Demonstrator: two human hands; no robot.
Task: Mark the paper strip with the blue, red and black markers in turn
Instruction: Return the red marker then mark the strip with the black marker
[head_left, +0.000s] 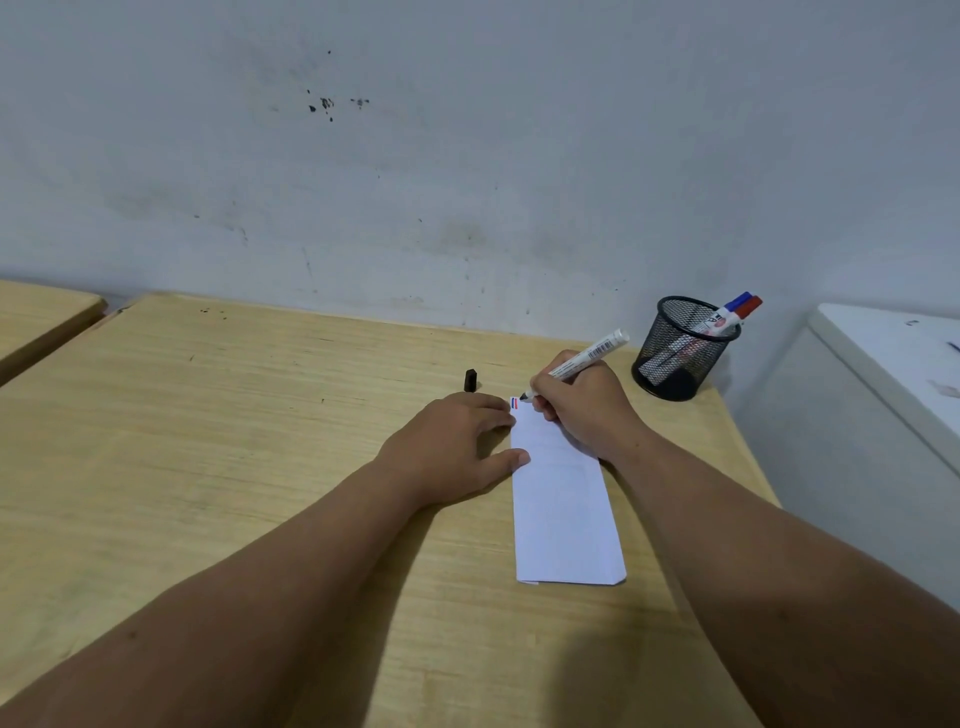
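- Your right hand (582, 410) was closed in a writing grip on the black marker (576, 364), its tip set at the far end of the paper strip (563, 514), just beside two short marks already there.
- Those marks, one blue (512, 403) and one red (516, 404), sat side by side at the strip's far left corner; by this evidence the blue and red turns were done.
- Your left hand (457, 441) lay flat on the bench (234, 441), fingers spread, with fingertips and thumb pressing the strip's left edge to steady it; it clasped nothing.
- The strip lay lengthwise on the right half of the bench, its near end well short of the near edge and its far end under your hands.
- A black cap (470, 380) stood on the bench just beyond your left hand, apart from the strip; it probably belonged to the marker in use.
- The blue marker (735, 303) and red marker (748, 307), both capped, leaned in the mesh cup (680, 358) at the far right corner of the bench.
- Whether a black line had begun could not be told; the tip hid that spot. The black mark, then recapping, appeared to be what was left.
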